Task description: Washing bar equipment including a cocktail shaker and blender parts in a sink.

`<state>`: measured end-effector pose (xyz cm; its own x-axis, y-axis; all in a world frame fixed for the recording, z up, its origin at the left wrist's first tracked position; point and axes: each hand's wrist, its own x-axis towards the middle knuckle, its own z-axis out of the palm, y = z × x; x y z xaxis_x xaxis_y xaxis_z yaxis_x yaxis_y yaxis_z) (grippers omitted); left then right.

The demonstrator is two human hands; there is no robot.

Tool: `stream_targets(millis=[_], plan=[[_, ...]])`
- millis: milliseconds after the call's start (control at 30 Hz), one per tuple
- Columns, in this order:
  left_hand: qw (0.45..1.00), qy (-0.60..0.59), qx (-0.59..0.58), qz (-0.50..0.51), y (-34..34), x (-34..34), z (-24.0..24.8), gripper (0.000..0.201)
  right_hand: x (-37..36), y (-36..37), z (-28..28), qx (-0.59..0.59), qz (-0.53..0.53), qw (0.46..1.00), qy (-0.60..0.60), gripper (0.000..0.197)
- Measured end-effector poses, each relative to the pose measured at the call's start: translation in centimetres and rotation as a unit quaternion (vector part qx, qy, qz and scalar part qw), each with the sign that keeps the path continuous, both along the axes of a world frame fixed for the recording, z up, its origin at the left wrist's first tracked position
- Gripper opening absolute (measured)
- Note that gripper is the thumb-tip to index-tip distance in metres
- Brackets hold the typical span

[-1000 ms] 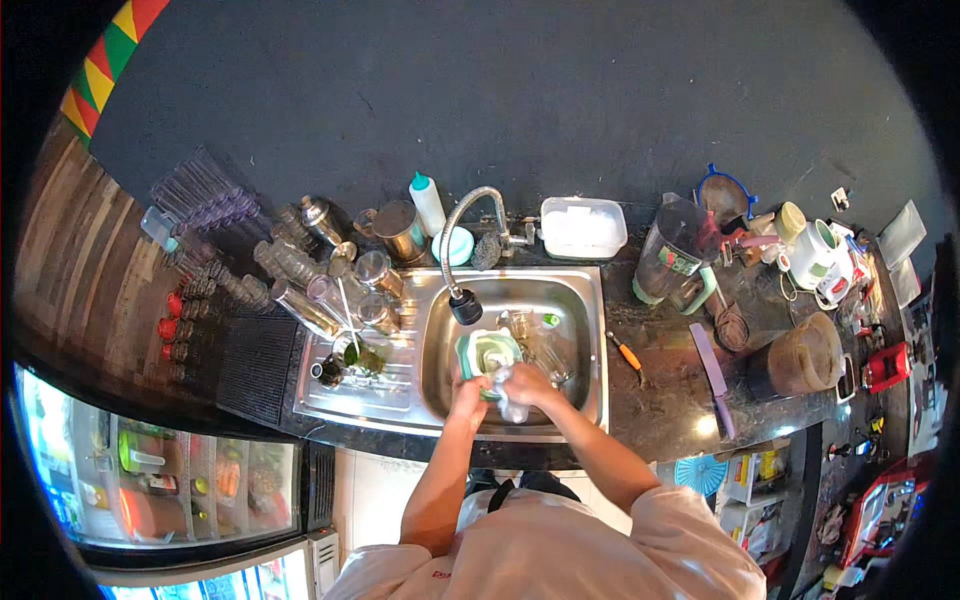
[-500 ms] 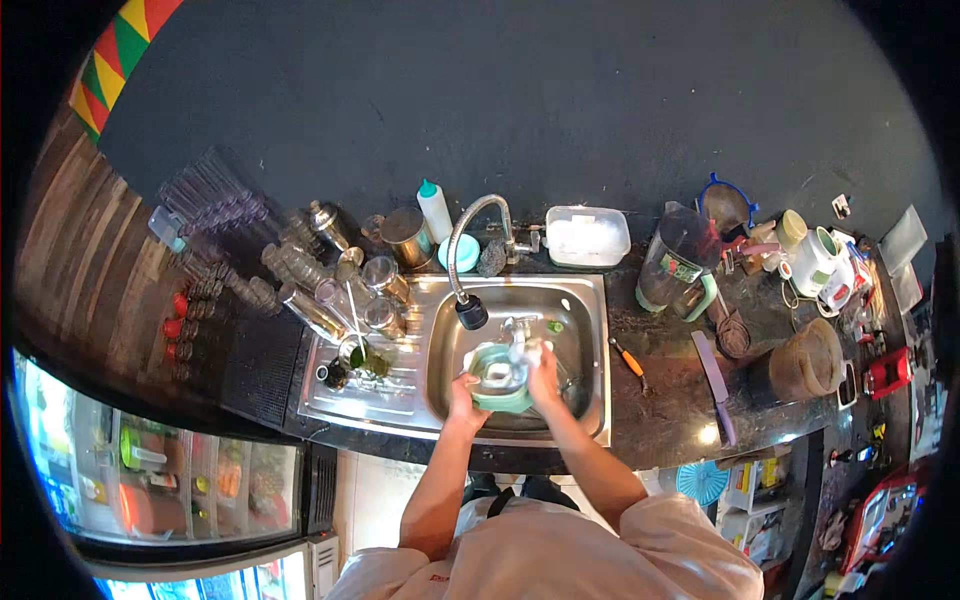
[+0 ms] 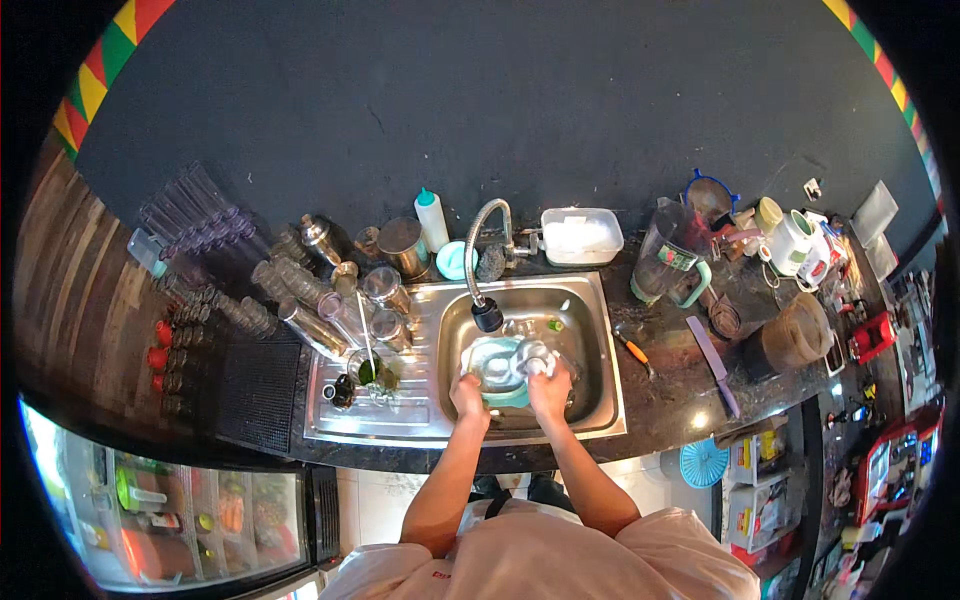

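We've got the teal bowl (image 3: 497,370) down in the steel sink (image 3: 600,350), right under the curved faucet (image 3: 487,262) w/ its black spray head. Left hand (image 3: 467,395) is clamped on the near-left rim; right hand (image 3: 549,385) is closed round a whitish sponge or cloth (image 3: 533,357) pressed into the bowl, tbh can't tell which. Can't see if water's running either.

Imo the way to do this bit well: keep that left grip firm so the bowl doesn't spin, tilt it toward the spout, work the rim and inside in circles. Keep elbows in, bc the drainboard on the left is packed w/ upturned glasses (image 3: 330,310) and a metal jar (image 3: 404,247), easy to knock.
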<state>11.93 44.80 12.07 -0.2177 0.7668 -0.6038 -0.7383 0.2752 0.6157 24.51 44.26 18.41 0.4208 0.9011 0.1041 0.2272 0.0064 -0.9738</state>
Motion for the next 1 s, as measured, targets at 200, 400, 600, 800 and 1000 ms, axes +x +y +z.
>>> stream_targets(millis=[200, 400, 600, 800, 1000], plan=[[0.971, 0.216, 0.038, 0.093, -0.8, 4.4, 2.4, 0.052, 0.3, 2.7, -4.7, -0.113, -0.049, 0.987, -0.107, 0.04], [0.953, 0.267, 0.123, 0.078, -0.6, 2.9, -1.0, 0.059, -2.0, 0.6, -4.6, 0.018, -0.131, 0.966, -0.22, 0.035], [0.943, -0.086, -0.021, -0.319, 2.3, -1.4, 2.0, 0.043, 3.5, 2.9, -3.7, -0.018, 0.112, 0.985, -0.126, 0.029], [0.997, 0.039, 0.067, -0.004, 2.9, 3.6, -4.1, 0.042, -2.7, 2.7, -4.4, 0.008, -0.185, 0.979, -0.086, 0.041], [0.991, -0.013, 0.038, -0.13, 1.9, 2.4, -2.5, 0.019, 1.4, 4.5, -8.1, -0.069, -0.087, 0.983, 0.148, 0.035]])
